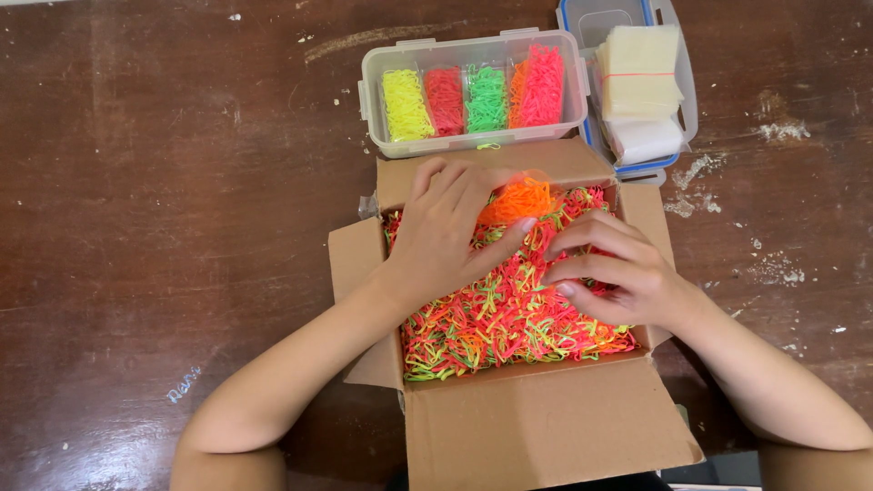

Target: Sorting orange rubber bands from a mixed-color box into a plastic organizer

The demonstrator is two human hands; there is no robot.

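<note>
An open cardboard box (546,427) in front of me is full of mixed small elastic bands (509,318) in red, yellow, green and orange. My left hand (446,232) rests in the box's far left part and holds a bunch of orange bands (518,200) against its fingers. At the right side of the pile my right hand (618,273) has its fingers curled and pinching into the bands. Beyond the box stands a clear plastic container (373,91) with sorted rows of yellow, red, green and orange-pink bands.
A blue-rimmed clear tub (677,109) at the back right holds stacks of small clear bags, one bound with a band. Everything sits on a dark, scuffed wooden table (164,200) with white specks to the right.
</note>
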